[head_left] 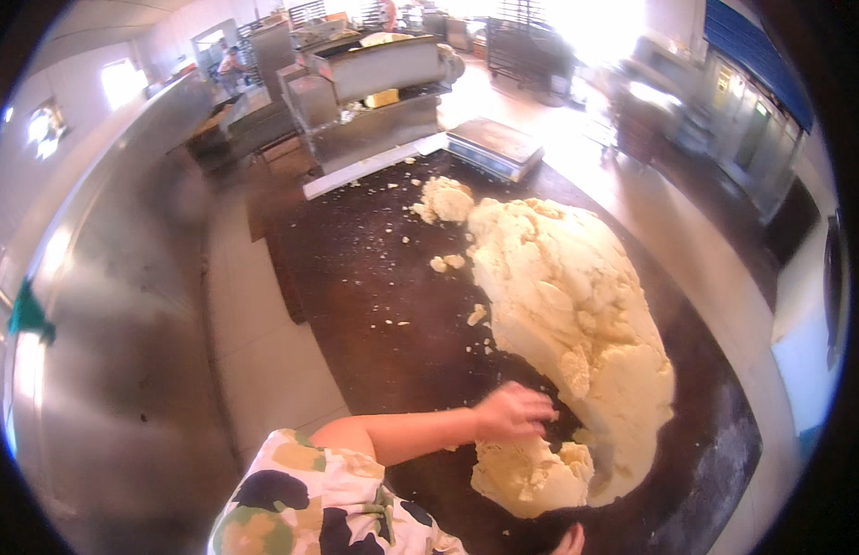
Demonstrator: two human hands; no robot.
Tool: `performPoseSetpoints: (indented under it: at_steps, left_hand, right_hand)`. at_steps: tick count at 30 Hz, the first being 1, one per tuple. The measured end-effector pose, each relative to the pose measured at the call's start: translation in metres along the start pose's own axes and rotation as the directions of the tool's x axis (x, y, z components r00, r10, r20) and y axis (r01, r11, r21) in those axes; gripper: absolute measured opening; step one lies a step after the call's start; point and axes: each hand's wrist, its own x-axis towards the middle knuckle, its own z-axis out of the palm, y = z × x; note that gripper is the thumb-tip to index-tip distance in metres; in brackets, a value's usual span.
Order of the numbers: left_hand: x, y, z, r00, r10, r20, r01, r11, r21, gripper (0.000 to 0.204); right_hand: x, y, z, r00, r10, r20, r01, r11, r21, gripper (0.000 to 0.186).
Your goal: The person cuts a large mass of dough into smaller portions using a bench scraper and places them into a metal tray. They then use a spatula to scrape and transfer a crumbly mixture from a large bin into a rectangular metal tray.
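A large mound of pale yellow dough [563, 287] stretches along the right side of a dark worktop [355, 277]. Nearer to me, a smaller torn piece of dough [522, 476] lies at its lower end, apparently against it. My left hand [514, 412] is over the far edge of this piece, its fingers reaching out and a little blurred, gripping nothing I can see. Of my right hand [570, 539] only some outstretched fingers show at the lower edge, just short of the piece; the rest is out of the picture.
A crumbly dough lump [445, 199] and scattered crumbs lie farther back. A flat scale [494, 148] stands at the table's far end, beside a metal machine [374, 92]. A large steel surface [142, 305] fills the left; wheeled racks [526, 55] stand behind.
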Motion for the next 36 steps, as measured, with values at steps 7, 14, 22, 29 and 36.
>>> performPoseSetpoints:
  at_steps: [7,14,22,29,36]
  left_hand:
    - [-0.060,-0.052,0.078,0.774,-0.546,0.321,0.446,0.111,-0.888,0.052]
    - [-0.092,-0.050,0.087,0.813,-0.561,0.155,0.439,0.416,-0.796,0.059]
    - [-0.080,-0.013,0.065,0.710,-0.470,0.524,0.282,-0.493,-0.823,0.062]
    - [-0.052,0.028,0.040,0.734,-0.516,0.441,0.376,-0.233,-0.897,0.065]
    - [-0.017,0.078,-0.077,0.984,-0.117,0.138,0.174,0.817,-0.550,0.081]
  right_hand:
    - [0.091,-0.111,0.086,0.912,0.378,0.159,-0.255,0.216,0.943,0.052]
    - [0.099,-0.137,0.070,0.905,0.361,0.225,-0.231,-0.027,0.972,0.060]
    - [0.104,-0.100,0.101,0.942,0.303,0.143,-0.189,0.129,0.973,0.063]
    - [0.096,-0.145,0.091,0.907,0.421,0.011,-0.079,0.143,0.987,0.049]
    - [0.140,-0.253,0.117,0.940,0.313,0.132,-0.137,-0.008,0.991,0.049]
